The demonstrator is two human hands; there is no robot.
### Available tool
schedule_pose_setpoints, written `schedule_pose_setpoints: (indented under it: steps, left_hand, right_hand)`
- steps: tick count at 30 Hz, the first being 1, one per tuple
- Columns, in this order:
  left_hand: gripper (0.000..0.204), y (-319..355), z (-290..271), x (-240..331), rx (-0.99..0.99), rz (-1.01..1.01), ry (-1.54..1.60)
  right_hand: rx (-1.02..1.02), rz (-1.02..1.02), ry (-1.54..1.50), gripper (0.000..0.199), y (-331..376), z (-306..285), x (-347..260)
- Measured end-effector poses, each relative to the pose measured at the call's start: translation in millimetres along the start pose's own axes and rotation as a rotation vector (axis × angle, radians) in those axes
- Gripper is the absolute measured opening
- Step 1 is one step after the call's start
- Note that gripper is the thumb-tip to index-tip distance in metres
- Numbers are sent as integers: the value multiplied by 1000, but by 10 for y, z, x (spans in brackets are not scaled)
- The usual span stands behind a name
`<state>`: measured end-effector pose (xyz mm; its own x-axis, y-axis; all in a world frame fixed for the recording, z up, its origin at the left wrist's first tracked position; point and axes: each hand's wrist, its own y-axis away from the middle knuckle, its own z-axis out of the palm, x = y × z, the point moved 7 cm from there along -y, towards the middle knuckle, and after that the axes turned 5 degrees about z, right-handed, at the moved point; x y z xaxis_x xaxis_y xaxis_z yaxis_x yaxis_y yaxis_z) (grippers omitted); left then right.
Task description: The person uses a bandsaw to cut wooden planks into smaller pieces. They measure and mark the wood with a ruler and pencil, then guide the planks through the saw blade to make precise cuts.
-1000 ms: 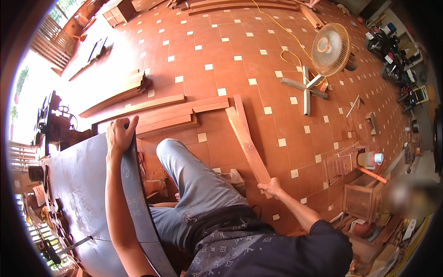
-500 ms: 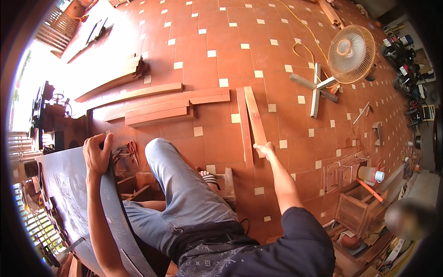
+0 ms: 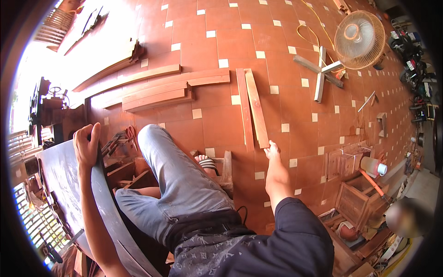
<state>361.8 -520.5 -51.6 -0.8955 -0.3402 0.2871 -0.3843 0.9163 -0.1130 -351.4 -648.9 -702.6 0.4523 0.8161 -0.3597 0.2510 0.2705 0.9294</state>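
My left hand (image 3: 86,144) is closed over the edge of a grey, scuffed worktop (image 3: 60,171), its thumb pointing up. Stretched out to the right, my right hand (image 3: 272,150) grips the near end of a light wooden board (image 3: 257,111). That board lies slantwise on the floor. A redder wooden strip (image 3: 245,108) lies just left of it, the two nearly meeting at their far ends. My fingers under the board's end are partly hidden.
Several planks (image 3: 157,99) lie on the tiled floor ahead to the left. A pedestal fan (image 3: 359,39) stands at the far right with a yellow cord. Red-handled scissors (image 3: 130,134) and other tools sit by the worktop. At the right are a wooden frame (image 3: 353,205) and a bottle (image 3: 373,166).
The view has shifted, so the floor things appear higher. My right hand has moved slightly toward the near end of the light board. My left hand stays on the worktop edge.
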Motion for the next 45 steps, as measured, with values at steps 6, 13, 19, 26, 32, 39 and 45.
schedule_pose_setpoints:
  steps: [6, 13, 19, 26, 32, 39, 45]
  left_hand:
    - [60, -88, 29, -6, -31, 23, -2]
    - [64, 42, -12, -88, -10, 3, -4]
    - [64, -1, -20, -7, 11, 12, -46]
    - [50, 55, -10, -229, -31, -33, -153]
    - [34, -19, 81, -112, 81, 62, -149]
    - [21, 205, 19, -127, 114, 181, -121]
    - [32, -231, -217, 377, -87, 101, -74]
  right_hand:
    - [39, -73, -351, 27, 132, -485, 173]
    - [54, 0, -164, 21, 731, -709, 360]
    - [-34, 113, 166, 16, 1035, -675, 812]
    - [-157, -138, 940, 19, 1414, 222, 680]
    - [-137, -288, 938, 26, 1767, 1157, 182]
    - [-76, -307, 1173, 30, 1902, 1793, -229]
    - [-69, -330, 1284, 41, 2178, 2261, -707]
